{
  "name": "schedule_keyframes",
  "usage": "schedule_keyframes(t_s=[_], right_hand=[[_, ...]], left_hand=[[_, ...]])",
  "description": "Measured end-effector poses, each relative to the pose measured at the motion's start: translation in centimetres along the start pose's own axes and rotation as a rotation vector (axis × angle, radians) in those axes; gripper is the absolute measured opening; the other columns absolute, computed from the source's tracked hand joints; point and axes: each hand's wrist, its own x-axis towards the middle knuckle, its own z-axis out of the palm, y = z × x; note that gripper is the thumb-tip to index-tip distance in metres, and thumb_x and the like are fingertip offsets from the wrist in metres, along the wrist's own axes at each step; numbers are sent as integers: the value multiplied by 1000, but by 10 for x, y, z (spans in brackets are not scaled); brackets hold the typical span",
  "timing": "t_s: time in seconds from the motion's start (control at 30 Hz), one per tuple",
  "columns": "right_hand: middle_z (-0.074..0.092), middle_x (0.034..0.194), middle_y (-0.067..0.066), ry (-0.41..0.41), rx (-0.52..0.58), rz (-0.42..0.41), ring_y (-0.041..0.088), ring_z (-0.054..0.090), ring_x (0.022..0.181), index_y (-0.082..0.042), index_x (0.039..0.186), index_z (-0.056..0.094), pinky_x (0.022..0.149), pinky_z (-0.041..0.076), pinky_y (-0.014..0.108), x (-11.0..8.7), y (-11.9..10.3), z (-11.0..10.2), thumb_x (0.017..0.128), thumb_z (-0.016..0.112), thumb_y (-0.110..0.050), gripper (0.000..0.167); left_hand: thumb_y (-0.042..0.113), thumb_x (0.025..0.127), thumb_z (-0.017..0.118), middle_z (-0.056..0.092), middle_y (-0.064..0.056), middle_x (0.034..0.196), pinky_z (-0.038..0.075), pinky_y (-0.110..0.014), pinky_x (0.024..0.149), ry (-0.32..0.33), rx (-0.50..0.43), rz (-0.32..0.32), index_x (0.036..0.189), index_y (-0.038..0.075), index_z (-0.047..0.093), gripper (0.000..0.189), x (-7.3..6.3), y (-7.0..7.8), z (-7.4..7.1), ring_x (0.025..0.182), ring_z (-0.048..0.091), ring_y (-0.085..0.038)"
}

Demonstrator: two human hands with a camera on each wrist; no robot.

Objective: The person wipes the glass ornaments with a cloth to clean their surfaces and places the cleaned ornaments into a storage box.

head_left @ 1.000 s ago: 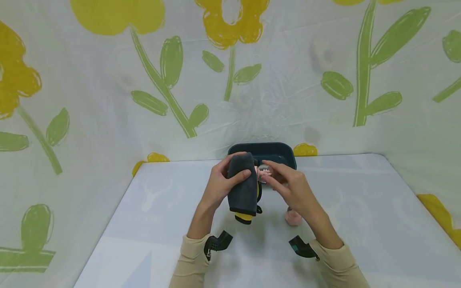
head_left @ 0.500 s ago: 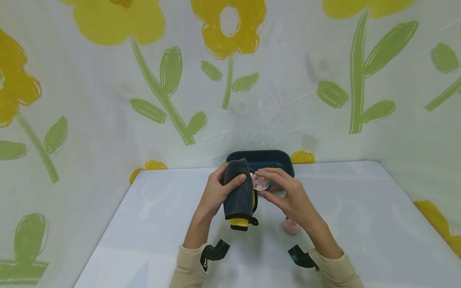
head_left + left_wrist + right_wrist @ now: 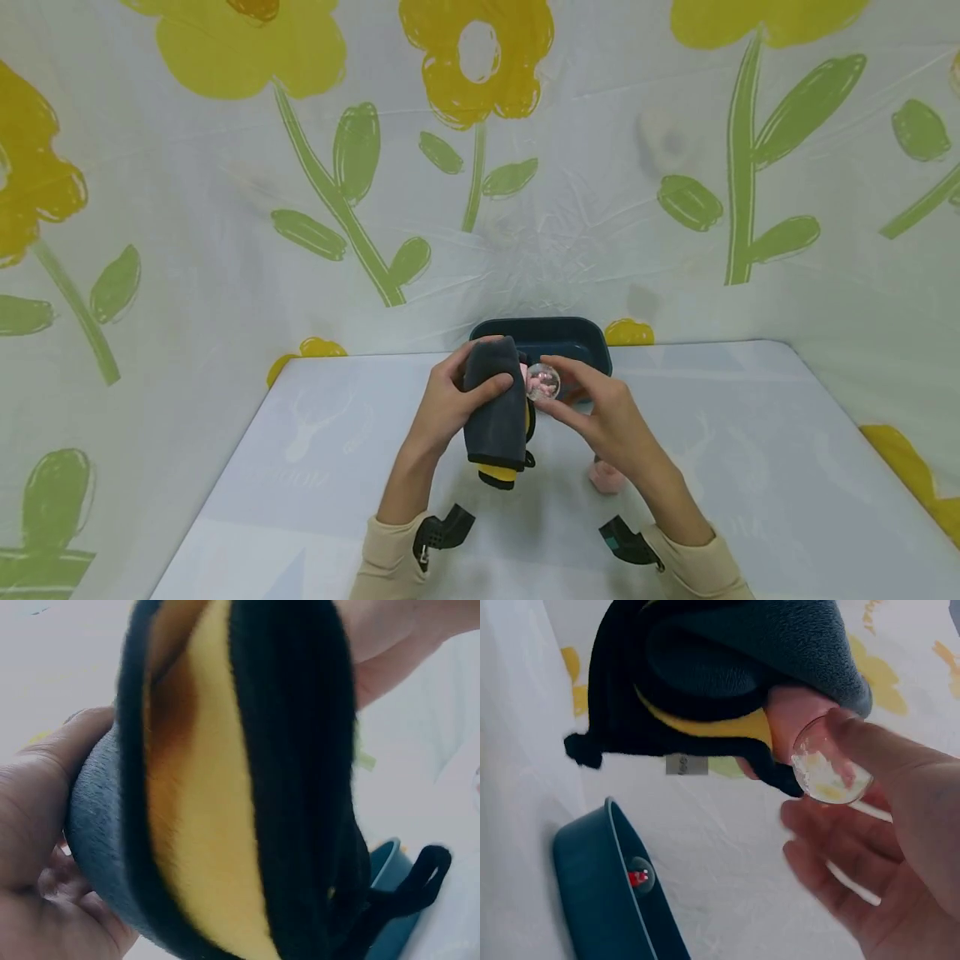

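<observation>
A small snow globe [image 3: 543, 382] with a clear ball and pink base sits against a folded cloth [image 3: 495, 417], dark grey with yellow inside and black edging. My left hand [image 3: 441, 408] grips the cloth, thumb across its front. The right hand [image 3: 609, 412] pinches the clear ball between thumb and fingers. In the right wrist view, the pink base [image 3: 799, 712] is partly wrapped by the cloth, and the other fingers spread below the ball. The left wrist view shows the cloth's yellow fold [image 3: 210, 795] and a black hanging loop [image 3: 431, 874].
Behind the hands stands a dark teal bin [image 3: 540, 325] by the curtain. In the right wrist view it holds a small globe [image 3: 640, 876] with a red figure. A pink object [image 3: 606, 477] stands on the white table [image 3: 315, 475] beside the right forearm.
The head view has shifted, so everything sits slightly lower. The right fingers have moved a little around the globe; both hands keep their hold.
</observation>
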Motion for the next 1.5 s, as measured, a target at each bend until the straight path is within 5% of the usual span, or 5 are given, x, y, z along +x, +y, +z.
schedule_keyframes(t_s=[0.4,0.73,0.93,1.27,1.5], right_hand=[[71,77,-4,-54,-74,278,6,62,69,-11,105,71,59,48,23,-2,-1,1,100,56,-31,26],[70,75,-5,-103,-52,339,6,64,70,-13,103,69,64,51,24,-1,-1,1,101,53,-37,29],[69,77,-5,-109,14,257,4,62,65,-16,113,65,60,49,23,-2,-1,0,95,64,-31,24],[65,92,-3,19,22,-42,1,50,60,-16,121,61,50,44,21,-1,2,0,75,84,-10,52],[64,107,-3,29,20,-88,3,48,63,-15,121,61,51,43,19,0,0,-1,75,84,-6,52]], left_hand=[[16,83,79,66,-9,118,57,-39,83,-54,58,86,136,28,56,59,0,1,3,97,68,-24],[18,83,79,66,-8,120,56,-39,84,-57,67,102,135,30,56,58,-1,0,4,97,68,-24],[23,85,77,65,-9,115,58,-39,81,-20,46,41,133,31,58,52,-1,1,2,96,67,-25],[23,90,71,64,-11,116,58,-37,80,-14,-37,1,133,23,57,45,0,0,-2,96,66,-24],[25,90,72,64,-11,115,58,-36,80,-14,-47,-4,132,22,58,44,-1,0,-1,96,65,-23]])
